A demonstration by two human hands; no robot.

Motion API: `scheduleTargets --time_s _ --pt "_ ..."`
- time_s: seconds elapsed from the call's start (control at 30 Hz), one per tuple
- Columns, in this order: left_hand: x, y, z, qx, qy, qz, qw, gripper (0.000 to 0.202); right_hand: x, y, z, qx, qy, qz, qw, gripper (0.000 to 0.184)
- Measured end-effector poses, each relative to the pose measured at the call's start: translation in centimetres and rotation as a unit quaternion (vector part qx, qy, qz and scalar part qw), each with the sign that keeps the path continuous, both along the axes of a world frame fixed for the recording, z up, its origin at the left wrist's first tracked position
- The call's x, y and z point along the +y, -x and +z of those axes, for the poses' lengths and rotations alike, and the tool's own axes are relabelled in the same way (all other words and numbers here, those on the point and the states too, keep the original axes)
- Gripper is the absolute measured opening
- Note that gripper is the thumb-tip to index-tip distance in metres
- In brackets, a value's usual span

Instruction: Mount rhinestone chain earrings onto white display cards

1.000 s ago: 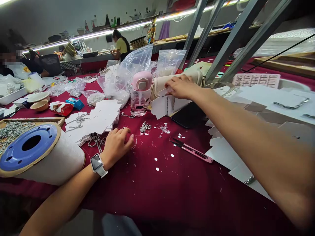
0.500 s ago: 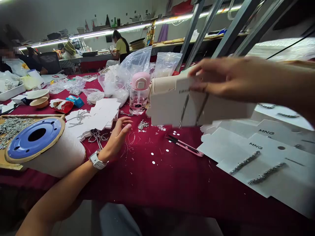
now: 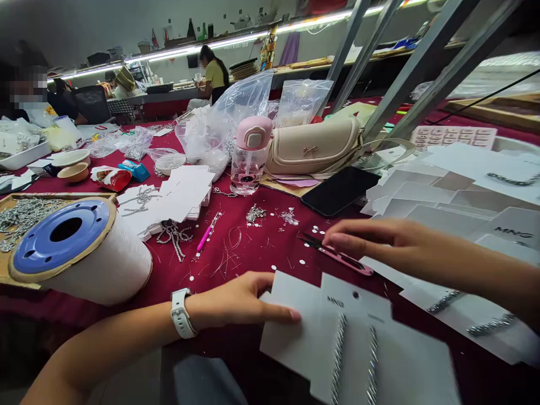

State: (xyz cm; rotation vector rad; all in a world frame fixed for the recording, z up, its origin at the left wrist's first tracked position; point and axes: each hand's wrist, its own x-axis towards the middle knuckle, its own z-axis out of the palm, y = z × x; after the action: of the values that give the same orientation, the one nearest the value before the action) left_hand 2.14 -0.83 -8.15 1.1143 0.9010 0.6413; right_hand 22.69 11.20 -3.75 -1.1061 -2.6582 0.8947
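1. I see the left hand [image 3: 238, 301] is open and flat, with no grip, and its fingers rest on a white card [image 3: 291, 343].
2. This card lies near the front table edge, over the red cloth [image 3: 236, 253], with two silver chains [image 3: 338, 360] on it.
3. The right hand [image 3: 379, 239] is open, fingers little curved, just above pink snips [image 3: 337, 259]. I cannot tell if they touch.
4. Behind it are more cards [image 3: 439, 205] and a phone [image 3: 340, 191].

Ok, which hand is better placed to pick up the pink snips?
Right, probably: the right hand is just by the snips, fingertips nearly over them, while the left hand is farther off, resting on the white card.
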Motion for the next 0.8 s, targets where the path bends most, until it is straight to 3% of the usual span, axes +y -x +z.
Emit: scheduleTargets --time_s 0.07,0.13,0.23,0.37,0.5,0.8 --pt "-0.5 -0.2 0.2 -0.004 0.027 -0.066 0.997 0.034 0.9 1.6 -0.2 0.018 0.011 0.004 1.000 0.039" --pt "-0.9 -0.3 0.3 -0.008 0.057 -0.119 0.991 0.030 1.3 4.0 -0.9 0.067 0.000 0.067 0.996 0.030" --pt "-1.1 -0.2 0.2 -0.009 0.074 -0.158 0.985 0.026 1.0 8.1 -3.3 0.117 -0.092 0.208 0.967 0.020" --pt "-0.9 -0.2 0.0 0.007 0.045 -0.171 0.984 0.019 -0.4 11.4 -6.5 0.093 -0.210 0.288 0.930 0.024" --pt "-0.5 -0.2 0.1 0.008 0.009 -0.174 0.985 0.013 -1.2 11.9 -7.6 0.089 -0.263 0.284 0.918 0.022" --pt "-0.6 -0.2 0.4 0.024 0.018 -0.176 0.984 0.013 -1.5 11.8 -7.4 0.090 -0.277 0.243 0.925 0.020"
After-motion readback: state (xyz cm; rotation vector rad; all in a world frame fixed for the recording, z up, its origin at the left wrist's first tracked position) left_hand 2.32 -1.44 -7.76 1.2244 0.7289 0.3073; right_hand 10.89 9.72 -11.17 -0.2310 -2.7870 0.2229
